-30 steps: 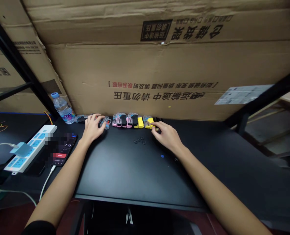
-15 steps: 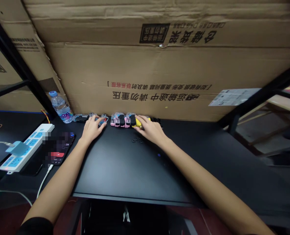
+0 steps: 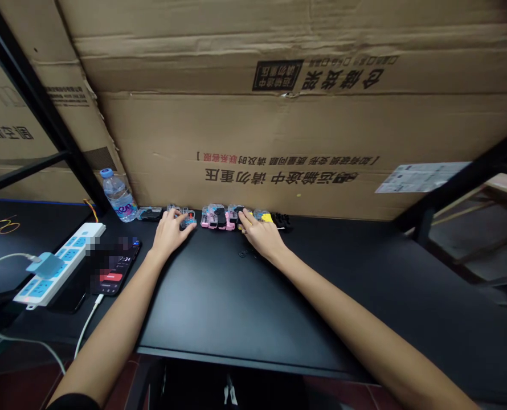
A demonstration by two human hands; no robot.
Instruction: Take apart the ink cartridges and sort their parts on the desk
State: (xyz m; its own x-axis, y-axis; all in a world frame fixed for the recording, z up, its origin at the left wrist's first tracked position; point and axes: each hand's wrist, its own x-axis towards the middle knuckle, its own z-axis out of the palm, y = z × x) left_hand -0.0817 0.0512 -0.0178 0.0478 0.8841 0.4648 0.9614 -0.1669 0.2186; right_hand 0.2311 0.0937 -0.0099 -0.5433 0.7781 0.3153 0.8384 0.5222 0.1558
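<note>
A row of small clear-cased pieces, which look like ink cartridges, stands along the back of the black table against the cardboard. My left hand (image 3: 170, 232) rests over clear-and-blue cartridges (image 3: 188, 218) at the left of the row, thumb and fingers apart. Pink cartridges (image 3: 214, 217) stand between my hands. Fingers of my right hand (image 3: 260, 233) are closed on a yellow-and-black cartridge, mostly hidden beneath them. Just right of those fingers is another yellow cartridge (image 3: 265, 217), and black pieces (image 3: 282, 221) end the row. Small dark rings (image 3: 245, 253) lie in front of my right hand.
At the left stand a water bottle (image 3: 119, 196) and a dark cartridge (image 3: 150, 213). Nearer are a phone (image 3: 119, 267) on a white cable and a power strip (image 3: 61, 267) with a blue charger (image 3: 46, 265). Cardboard (image 3: 287, 125) walls the back; black frame posts rise at both sides.
The camera view has shifted slightly. My right hand has moved a little left along the row, and the pink cartridges sit closer together. My left hand stays at the same cartridges.
</note>
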